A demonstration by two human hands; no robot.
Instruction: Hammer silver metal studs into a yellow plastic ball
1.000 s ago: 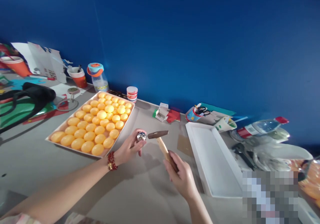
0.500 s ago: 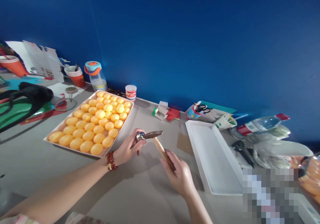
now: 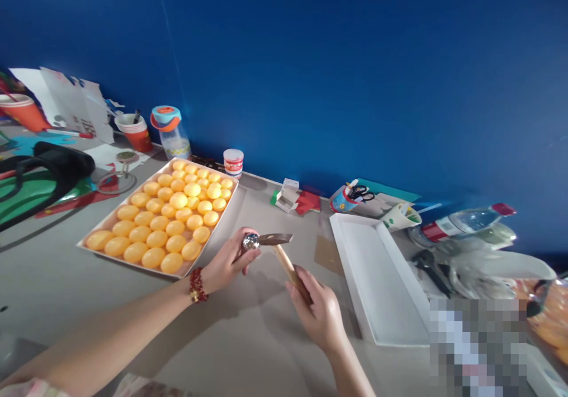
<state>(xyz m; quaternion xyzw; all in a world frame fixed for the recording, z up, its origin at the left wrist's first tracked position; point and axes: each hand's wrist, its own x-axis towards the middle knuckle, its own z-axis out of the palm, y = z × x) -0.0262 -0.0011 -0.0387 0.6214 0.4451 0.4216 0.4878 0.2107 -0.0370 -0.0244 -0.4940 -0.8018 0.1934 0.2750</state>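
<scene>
My left hand [image 3: 228,260], with a red beaded bracelet at its wrist, is closed around a shiny metal ball [image 3: 251,241]. The wooden handle of a hammer [image 3: 291,274] is wrapped by the fingers of my right hand [image 3: 323,314]. The dark hammer head points left, its end right at the ball; whether they touch I cannot tell. Both hands are over the grey table [image 3: 248,349]. To the left of my left hand lies a shallow tray [image 3: 84,248] filled with rows of several orange balls.
A white rectangular tray [image 3: 386,284] lies right of my right hand. Behind stand a white-and-red tub [image 3: 233,163], a small open box [image 3: 287,197] and a cup of scissors and pens [image 3: 344,200]. A plastic bottle [image 3: 465,220] leans at the right. The blue wall [image 3: 310,77] bounds the back.
Almost nothing differs. The hammer head has shifted very slightly to the right, and both hands keep their grips.
</scene>
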